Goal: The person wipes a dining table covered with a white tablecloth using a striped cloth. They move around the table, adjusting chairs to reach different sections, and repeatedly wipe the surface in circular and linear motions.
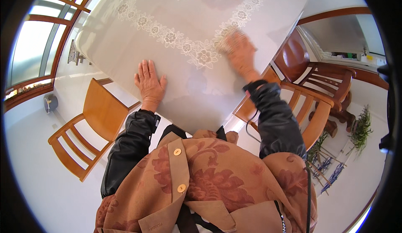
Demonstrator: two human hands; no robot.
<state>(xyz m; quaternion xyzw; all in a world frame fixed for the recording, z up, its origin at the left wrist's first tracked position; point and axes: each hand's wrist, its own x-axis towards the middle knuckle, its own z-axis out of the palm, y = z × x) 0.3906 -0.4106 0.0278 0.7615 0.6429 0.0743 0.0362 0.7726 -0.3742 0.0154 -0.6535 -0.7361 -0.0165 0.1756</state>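
Observation:
A table with a pale cover (194,98) and a white floral lace pattern (170,37) lies before me. My left hand (150,83) rests palm down near its left edge, fingers apart, holding nothing. Farther in on the right, my right hand (240,50) is over the lace band, blurred by motion. A pale, blurred patch shows at its fingers; whether this is a cloth or the lace is unclear. Black sleeve covers are on both my forearms.
A wooden chair (105,110) stands left of the table. A light wooden chair (317,113) and a dark red-brown chair (293,55) are close by on the right. Beyond them are a green plant (361,129) and a wood-framed opening. A wood-framed window (33,47) is at the far left.

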